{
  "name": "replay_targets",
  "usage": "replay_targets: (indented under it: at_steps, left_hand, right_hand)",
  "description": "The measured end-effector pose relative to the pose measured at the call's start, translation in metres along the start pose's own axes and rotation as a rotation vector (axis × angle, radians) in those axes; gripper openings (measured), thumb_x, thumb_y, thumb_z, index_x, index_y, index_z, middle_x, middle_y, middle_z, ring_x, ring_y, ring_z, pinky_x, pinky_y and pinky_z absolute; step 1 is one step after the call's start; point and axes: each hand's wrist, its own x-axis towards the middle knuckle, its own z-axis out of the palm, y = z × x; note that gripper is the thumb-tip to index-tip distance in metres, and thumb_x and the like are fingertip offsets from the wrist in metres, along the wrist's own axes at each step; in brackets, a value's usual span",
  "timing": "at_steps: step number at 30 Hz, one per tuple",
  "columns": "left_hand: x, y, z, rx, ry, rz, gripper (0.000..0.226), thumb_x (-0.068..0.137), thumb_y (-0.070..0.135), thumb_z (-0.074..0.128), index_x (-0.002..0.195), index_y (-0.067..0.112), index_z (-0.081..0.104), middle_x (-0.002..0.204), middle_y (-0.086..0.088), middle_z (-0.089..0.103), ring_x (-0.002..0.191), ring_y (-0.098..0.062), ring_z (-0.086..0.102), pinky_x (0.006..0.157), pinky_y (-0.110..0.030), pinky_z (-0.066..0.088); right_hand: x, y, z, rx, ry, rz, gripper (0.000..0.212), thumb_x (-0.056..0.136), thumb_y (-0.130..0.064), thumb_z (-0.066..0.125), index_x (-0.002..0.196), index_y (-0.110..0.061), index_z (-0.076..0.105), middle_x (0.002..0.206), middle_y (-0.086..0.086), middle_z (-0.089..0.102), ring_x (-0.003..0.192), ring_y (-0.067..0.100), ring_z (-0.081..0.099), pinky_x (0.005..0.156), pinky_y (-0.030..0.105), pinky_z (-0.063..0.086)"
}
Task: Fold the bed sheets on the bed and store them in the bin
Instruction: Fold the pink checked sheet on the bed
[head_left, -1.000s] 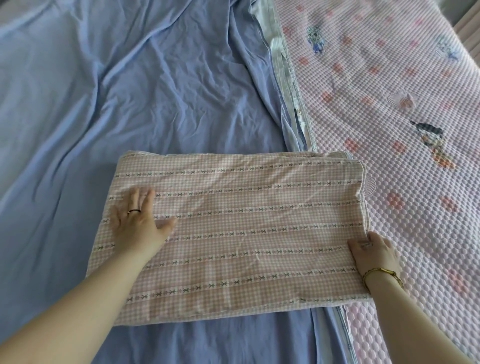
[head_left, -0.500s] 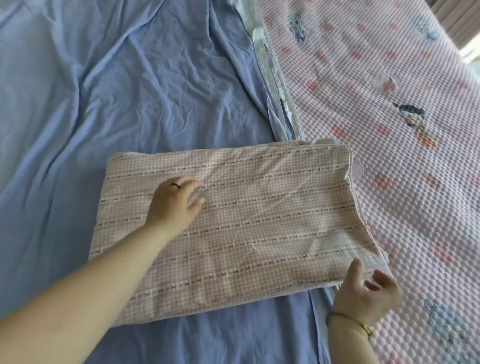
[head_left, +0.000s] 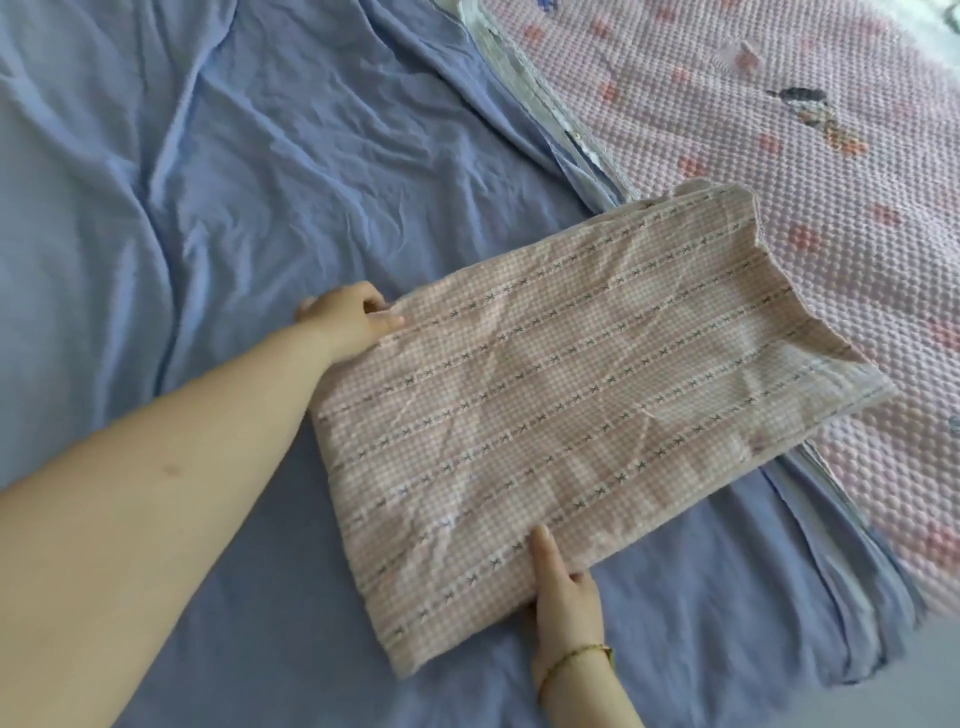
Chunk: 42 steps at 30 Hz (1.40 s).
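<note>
Item: folded pink check sheet (head_left: 571, 395), flat on the blue sheet (head_left: 234, 182), its far end overlapping the quilted cover (head_left: 779, 130). Long axis runs near-left to far-right. Left hand (head_left: 348, 319) pinches the left corner; right hand (head_left: 563, 597) pinches the near long edge (thumb on top).

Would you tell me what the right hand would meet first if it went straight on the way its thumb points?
The right hand would slide across the folded pink checked sheet it grips; beyond, probably the blue bedsheet.

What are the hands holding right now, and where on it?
Both hold the folded sheet: left hand at its far left corner, right hand on its near edge.
</note>
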Motion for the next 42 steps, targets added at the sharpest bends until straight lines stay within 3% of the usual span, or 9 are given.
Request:
replay_targets:
  at_steps: [11, 18, 21, 25, 27, 31, 34, 37, 42]
  left_hand:
    - [-0.009, -0.014, -0.020, -0.283, -0.274, 0.058, 0.024, 0.080, 0.038, 0.066, 0.083, 0.016, 0.058, 0.083, 0.006, 0.058, 0.090, -0.018, 0.056, 0.082, -0.027, 0.040]
    - [-0.012, -0.019, -0.006, -0.207, -0.074, 0.099, 0.029, 0.082, 0.041, 0.065, 0.062, 0.023, 0.053, 0.068, 0.004, 0.054, 0.101, -0.033, 0.057, 0.097, -0.042, 0.041]
    - [-0.015, -0.016, -0.007, -0.340, -0.060, 0.106, 0.030, 0.084, 0.033, 0.065, 0.061, 0.018, 0.051, 0.063, 0.003, 0.053, 0.072, -0.021, 0.056, 0.071, -0.029, 0.045]
    - [-0.020, -0.024, -0.034, -0.612, -0.200, 0.118, 0.021, 0.079, 0.013, 0.064, 0.060, 0.013, 0.056, 0.046, 0.011, 0.059, 0.049, -0.003, 0.055, 0.052, -0.012, 0.042]
    - [-0.023, -0.044, -0.056, -0.732, -0.291, 0.090, 0.013, 0.074, 0.009, 0.065, 0.062, 0.012, 0.069, 0.055, 0.011, 0.066, 0.063, -0.004, 0.062, 0.069, -0.014, 0.046]
    - [-0.043, -0.108, -0.084, -0.714, -0.283, -0.061, 0.026, 0.064, 0.010, 0.058, 0.044, 0.020, 0.070, 0.057, 0.011, 0.067, 0.085, -0.002, 0.064, 0.078, -0.013, 0.041]
    - [-0.056, -0.140, -0.074, -0.582, -0.221, -0.164, 0.025, 0.090, 0.024, 0.051, 0.075, 0.022, 0.071, 0.094, 0.004, 0.067, 0.117, -0.011, 0.050, 0.100, -0.019, 0.030]
    - [-0.060, -0.140, -0.056, -0.173, -0.180, -0.201, 0.062, 0.059, 0.075, 0.054, 0.092, 0.022, 0.059, 0.121, -0.005, 0.058, 0.121, -0.024, 0.047, 0.112, -0.039, 0.020]
    - [-0.055, -0.107, -0.043, -0.072, 0.025, -0.092, 0.068, 0.062, 0.066, 0.065, 0.113, 0.021, 0.061, 0.127, -0.004, 0.057, 0.125, -0.026, 0.044, 0.109, -0.035, 0.023]
  right_hand:
    - [-0.026, 0.019, 0.007, -0.235, 0.433, -0.487, 0.046, 0.086, -0.014, 0.061, 0.129, -0.007, 0.046, 0.121, 0.008, 0.046, 0.102, 0.019, 0.048, 0.090, 0.036, 0.043]
    - [-0.010, 0.003, 0.007, 0.079, 0.185, -0.182, 0.054, 0.085, -0.025, 0.063, 0.132, -0.009, 0.041, 0.116, 0.003, 0.053, 0.104, 0.022, 0.055, 0.094, 0.041, 0.046]
    - [-0.012, -0.002, 0.011, 0.148, 0.087, -0.138, 0.012, 0.088, -0.020, 0.059, 0.093, -0.009, 0.062, 0.091, 0.003, 0.065, 0.089, 0.022, 0.062, 0.090, 0.044, 0.049]
    - [-0.039, 0.004, 0.008, 0.265, -0.093, -0.195, 0.009, 0.075, -0.019, 0.066, 0.081, -0.013, 0.067, 0.088, 0.002, 0.071, 0.086, 0.019, 0.066, 0.078, 0.036, 0.054]
    - [-0.056, 0.016, 0.006, 0.215, -0.214, -0.211, 0.032, 0.050, -0.032, 0.077, 0.076, -0.013, 0.073, 0.086, 0.002, 0.073, 0.082, 0.017, 0.068, 0.068, 0.030, 0.055]
    - [-0.076, 0.063, 0.021, -0.153, -0.413, -0.133, 0.015, 0.054, 0.000, 0.076, 0.053, -0.013, 0.069, 0.059, 0.000, 0.070, 0.059, 0.001, 0.065, 0.056, 0.014, 0.049]
    - [-0.073, 0.103, 0.036, -0.419, -0.511, -0.034, 0.048, 0.057, -0.023, 0.087, 0.098, -0.008, 0.065, 0.102, 0.006, 0.071, 0.086, 0.000, 0.065, 0.068, 0.006, 0.046]
    - [-0.069, 0.114, 0.044, -0.505, -0.453, -0.128, 0.102, 0.039, -0.063, 0.081, 0.127, -0.026, 0.043, 0.124, -0.011, 0.055, 0.114, 0.001, 0.050, 0.087, 0.004, 0.041]
    - [-0.046, 0.084, 0.030, -0.143, -0.293, 0.016, 0.025, 0.080, -0.026, 0.069, 0.096, -0.008, 0.063, 0.084, 0.002, 0.070, 0.081, 0.020, 0.064, 0.071, 0.035, 0.055]
